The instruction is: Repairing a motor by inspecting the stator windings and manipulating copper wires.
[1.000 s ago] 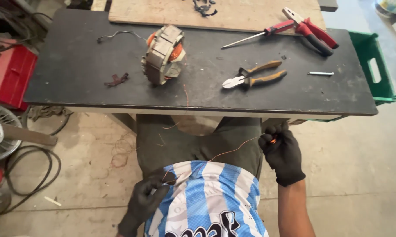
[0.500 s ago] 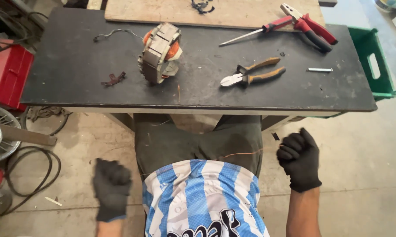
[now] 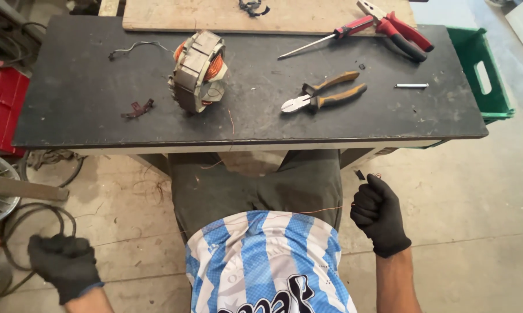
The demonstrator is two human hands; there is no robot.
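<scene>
While both gloved hands stretch a thin copper wire (image 3: 308,212) taut across the lap, the work looks to be mid-pull, drawing wire off the stator (image 3: 198,71) on the counter (image 3: 88,116). Next would likely call for steady tension, no kinks. One counter, one green crate (image 3: 483,69), one stator, two pliers, one screwdriver (image 3: 331,37). Left hand (image 3: 63,265) is fisted; right hand (image 3: 380,213) pinches the wire end.

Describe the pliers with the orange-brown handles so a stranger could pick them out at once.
Start at the dark worktop. Right of the copper-wound motor stator near its middle lie the pliers, jaws pointing left. Their handles are orange-brown, unlike the red-handled pliers and red-handled screwdriver farther back.
</scene>
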